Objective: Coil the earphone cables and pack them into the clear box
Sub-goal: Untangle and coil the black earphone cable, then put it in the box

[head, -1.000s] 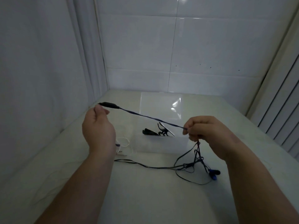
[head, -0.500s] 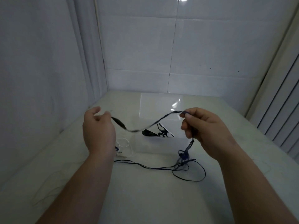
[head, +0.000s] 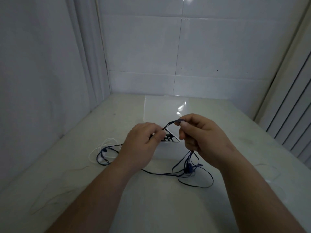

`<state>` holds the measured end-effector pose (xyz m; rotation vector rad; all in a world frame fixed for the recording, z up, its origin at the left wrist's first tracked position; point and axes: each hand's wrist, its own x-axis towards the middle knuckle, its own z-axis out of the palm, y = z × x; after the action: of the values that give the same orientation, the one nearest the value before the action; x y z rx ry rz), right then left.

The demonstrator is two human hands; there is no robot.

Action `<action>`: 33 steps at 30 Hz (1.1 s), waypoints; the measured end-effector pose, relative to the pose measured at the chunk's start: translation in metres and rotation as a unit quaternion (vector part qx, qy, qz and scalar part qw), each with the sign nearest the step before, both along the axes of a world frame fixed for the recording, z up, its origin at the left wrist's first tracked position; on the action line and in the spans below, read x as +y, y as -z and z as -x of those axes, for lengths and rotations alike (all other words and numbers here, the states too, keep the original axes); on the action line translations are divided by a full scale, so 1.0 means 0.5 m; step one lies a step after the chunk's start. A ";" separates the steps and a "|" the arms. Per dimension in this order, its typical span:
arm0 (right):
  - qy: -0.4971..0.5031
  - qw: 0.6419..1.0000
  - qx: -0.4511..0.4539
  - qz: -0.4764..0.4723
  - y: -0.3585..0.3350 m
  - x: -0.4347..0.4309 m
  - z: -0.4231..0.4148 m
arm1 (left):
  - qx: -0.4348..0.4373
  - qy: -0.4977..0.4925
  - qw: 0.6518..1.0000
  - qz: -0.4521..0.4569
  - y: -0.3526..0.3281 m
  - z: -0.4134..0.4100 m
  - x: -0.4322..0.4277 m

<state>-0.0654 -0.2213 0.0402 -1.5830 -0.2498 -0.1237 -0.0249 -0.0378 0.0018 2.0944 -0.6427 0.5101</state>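
Observation:
A dark blue earphone cable [head: 193, 172] lies tangled on the table below my hands. My left hand [head: 143, 145] pinches one end of it, and my right hand [head: 200, 137] pinches it a short way along, so a short stretch spans between them. More of the cable hangs from my right hand down to the table. The clear box [head: 161, 108] stands open just behind my hands, with black earphones [head: 168, 138] inside, partly hidden by my left hand. A white earphone cable [head: 101, 147] lies in loops to the left, with part of the blue cable across it.
The pale table [head: 151, 207] sits in a corner, with white tiled walls [head: 168, 47] behind and to the left. A ribbed panel [head: 289, 118] runs along the right side. The box's lid stands up at the back.
My hands have come close together, shortening the cable span between them. The view has tilted, and the blue cable now loops over the white cable on the left.

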 end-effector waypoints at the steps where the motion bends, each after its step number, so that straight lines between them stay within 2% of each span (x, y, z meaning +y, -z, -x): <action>1: 0.001 1.000 0.003 0.005 0.000 -0.001 0.000 | 0.022 0.005 0.999 0.044 -0.003 0.004 -0.001; 4: -0.004 1.000 0.029 -0.009 -0.004 -0.011 0.001 | 0.040 -0.044 0.983 0.173 -0.010 0.006 0.007; 8: -0.062 0.989 0.062 -0.116 -0.007 -0.024 -0.001 | 0.042 -0.141 0.955 0.258 -0.016 -0.010 0.025; 10: -0.078 0.988 0.049 -0.121 -0.004 -0.028 -0.003 | 0.044 -0.164 0.945 0.280 -0.017 -0.012 0.031; 13: -0.070 0.994 0.034 -0.072 0.001 -0.032 -0.004 | 0.048 -0.169 0.935 0.307 -0.014 -0.016 0.036; 17: -0.039 0.998 0.036 -0.030 0.002 -0.026 -0.005 | 0.055 -0.168 0.933 0.314 -0.014 -0.017 0.036; 21: -0.017 0.998 0.051 -0.029 -0.001 -0.020 -0.003 | 0.063 -0.160 0.938 0.300 -0.017 -0.013 0.035; 26: 0.014 0.993 0.073 -0.088 -0.007 -0.013 -0.001 | 0.117 -0.120 0.959 0.230 -0.023 -0.007 0.026; 33: 0.002 0.984 0.073 -0.164 -0.010 -0.008 0.002 | 0.151 -0.082 0.963 0.209 -0.021 -0.006 0.015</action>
<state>-0.0664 -0.2251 0.0453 -1.2571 -0.1038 -0.0484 -0.0220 -0.0301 0.0124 1.7767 -0.1646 0.3673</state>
